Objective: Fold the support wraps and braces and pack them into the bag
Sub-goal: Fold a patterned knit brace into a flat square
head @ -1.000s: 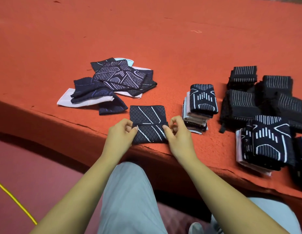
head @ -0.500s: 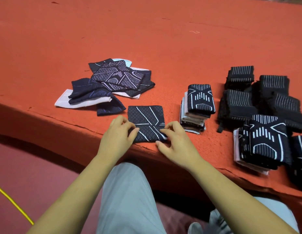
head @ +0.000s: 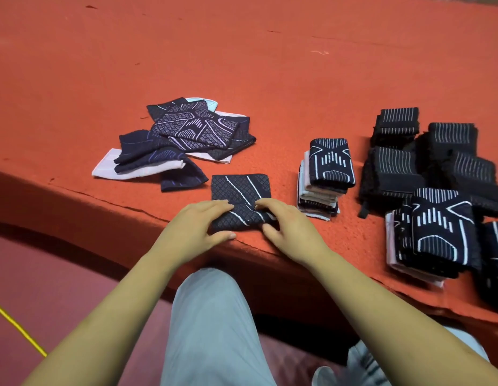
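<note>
A dark navy support wrap [head: 239, 190] with white diagonal lines lies at the near edge of the orange table [head: 270, 65]. My left hand [head: 197, 229] rests on its near left part, fingers laid flat across the cloth and thumb at its near edge. My right hand [head: 289, 227] covers the near right corner, fingers on top and thumb under the edge. A loose heap of unfolded wraps [head: 183, 135] lies to the back left. A stack of folded wraps [head: 325, 174] stands just to the right. No bag is in view.
More folded black braces [head: 426, 157] and a second folded stack [head: 437, 235] crowd the table's right side. The table's near edge runs diagonally under my hands. My knees in grey trousers [head: 214, 324] are below, and a yellow cord [head: 16, 327] crosses the floor at lower left.
Both hands have gone from pinching the wrap's sides to lying over its near half. The near part of the wrap now sits bunched under my fingers.
</note>
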Tool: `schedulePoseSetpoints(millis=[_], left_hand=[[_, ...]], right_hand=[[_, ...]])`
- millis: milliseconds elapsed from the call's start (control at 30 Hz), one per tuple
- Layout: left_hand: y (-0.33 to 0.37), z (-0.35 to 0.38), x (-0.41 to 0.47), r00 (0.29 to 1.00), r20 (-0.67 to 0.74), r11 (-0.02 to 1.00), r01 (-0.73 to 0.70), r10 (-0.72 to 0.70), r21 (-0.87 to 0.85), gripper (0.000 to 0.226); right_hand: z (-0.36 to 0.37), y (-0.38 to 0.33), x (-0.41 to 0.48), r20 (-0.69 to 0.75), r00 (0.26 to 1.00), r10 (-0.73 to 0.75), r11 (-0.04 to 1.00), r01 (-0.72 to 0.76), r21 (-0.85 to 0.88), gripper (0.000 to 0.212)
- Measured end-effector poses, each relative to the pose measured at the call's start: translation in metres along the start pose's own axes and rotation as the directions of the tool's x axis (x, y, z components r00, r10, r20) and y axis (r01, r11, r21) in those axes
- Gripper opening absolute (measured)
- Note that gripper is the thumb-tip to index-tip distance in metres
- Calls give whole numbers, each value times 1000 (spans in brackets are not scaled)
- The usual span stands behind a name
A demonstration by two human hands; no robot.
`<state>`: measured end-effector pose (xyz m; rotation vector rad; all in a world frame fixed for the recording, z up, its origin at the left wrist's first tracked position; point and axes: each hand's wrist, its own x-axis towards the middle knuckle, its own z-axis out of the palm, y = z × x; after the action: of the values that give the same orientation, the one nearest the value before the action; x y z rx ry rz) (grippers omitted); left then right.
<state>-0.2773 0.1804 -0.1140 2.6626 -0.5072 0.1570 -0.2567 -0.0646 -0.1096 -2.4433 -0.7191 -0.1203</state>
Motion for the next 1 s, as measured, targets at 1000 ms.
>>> schedulePoseSetpoints(millis=[1000], left_hand=[[17,-1,29,834,-56,793,498,-548,-351,24]], right_hand=[[10,-9,-12,-242,866,438,830,-286,478,11]])
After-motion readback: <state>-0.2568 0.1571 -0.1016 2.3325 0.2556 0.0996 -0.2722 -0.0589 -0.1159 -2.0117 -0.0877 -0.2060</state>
